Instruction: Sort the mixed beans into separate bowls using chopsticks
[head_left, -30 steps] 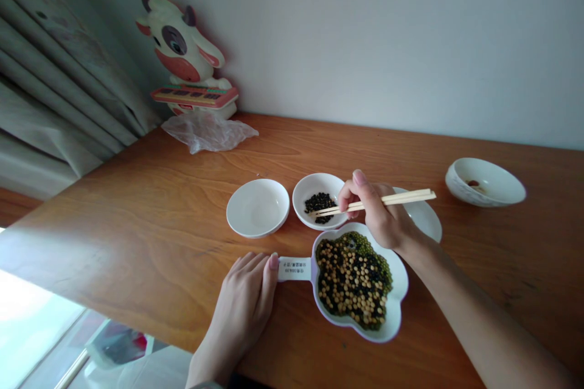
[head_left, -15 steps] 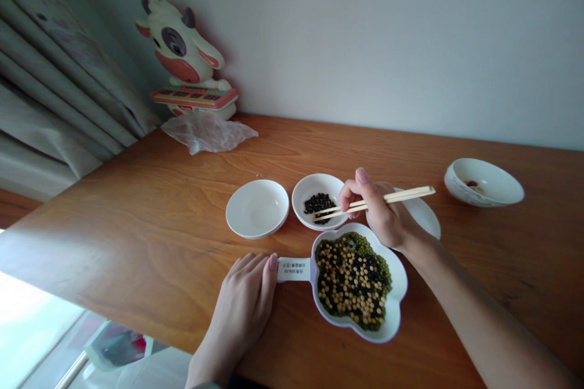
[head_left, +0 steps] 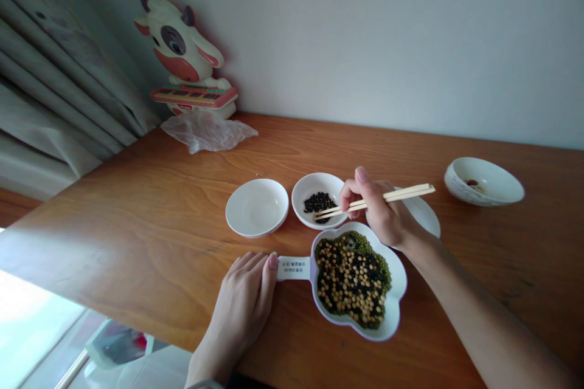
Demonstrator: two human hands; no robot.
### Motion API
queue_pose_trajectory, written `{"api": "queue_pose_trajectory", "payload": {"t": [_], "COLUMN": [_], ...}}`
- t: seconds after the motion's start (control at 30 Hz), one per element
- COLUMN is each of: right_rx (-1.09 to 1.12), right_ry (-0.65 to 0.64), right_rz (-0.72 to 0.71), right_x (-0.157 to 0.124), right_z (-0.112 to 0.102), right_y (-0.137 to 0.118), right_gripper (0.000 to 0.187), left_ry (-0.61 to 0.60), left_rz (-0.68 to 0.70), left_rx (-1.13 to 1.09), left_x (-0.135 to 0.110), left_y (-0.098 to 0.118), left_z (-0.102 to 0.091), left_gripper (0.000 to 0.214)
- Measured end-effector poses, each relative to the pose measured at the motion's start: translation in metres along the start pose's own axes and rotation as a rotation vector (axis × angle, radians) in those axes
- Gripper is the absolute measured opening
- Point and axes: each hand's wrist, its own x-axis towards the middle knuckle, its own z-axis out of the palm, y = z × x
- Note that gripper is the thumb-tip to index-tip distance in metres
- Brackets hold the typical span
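Our left hand (head_left: 246, 292) lies knuckles up, fingers together on the handle (head_left: 294, 268) of the dish (head_left: 396, 310) of mixed beans (head_left: 353, 282). Just beyond, our right hand (head_left: 381, 209) slants in, thumb raised, fingers clamped on chopsticks (head_left: 408, 192), whose tips lie among black beans (head_left: 318, 201) in a white bowl (head_left: 314, 183).

Two hands (head_left: 249, 293) and two chopsticks (head_left: 404, 194) are occupying centre and lower centre. Three bowls (head_left: 254, 211), one half-hidden white dish (head_left: 422, 213) and one handled dish (head_left: 399, 282) are standing mid-frame to right; beans (head_left: 353, 279) are defying count. One toy cow (head_left: 180, 55) and one plastic bag (head_left: 210, 134) are sitting upper left.
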Motion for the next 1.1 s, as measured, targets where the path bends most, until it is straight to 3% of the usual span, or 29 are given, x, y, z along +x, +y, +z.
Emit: {"api": "queue_pose_trajectory", "payload": {"t": [1.1], "right_rx": [0.058], "right_ry": [0.027], "right_rz": [0.008], "right_x": [0.0005], "right_z": [0.0034], "right_y": [0.0049], "right_gripper": [0.074], "left_ry": [0.016], "left_rz": [-0.006], "left_rx": [0.011], "left_x": [0.0002], "left_y": [0.0], "left_z": [0.0], "left_gripper": [0.038]}}
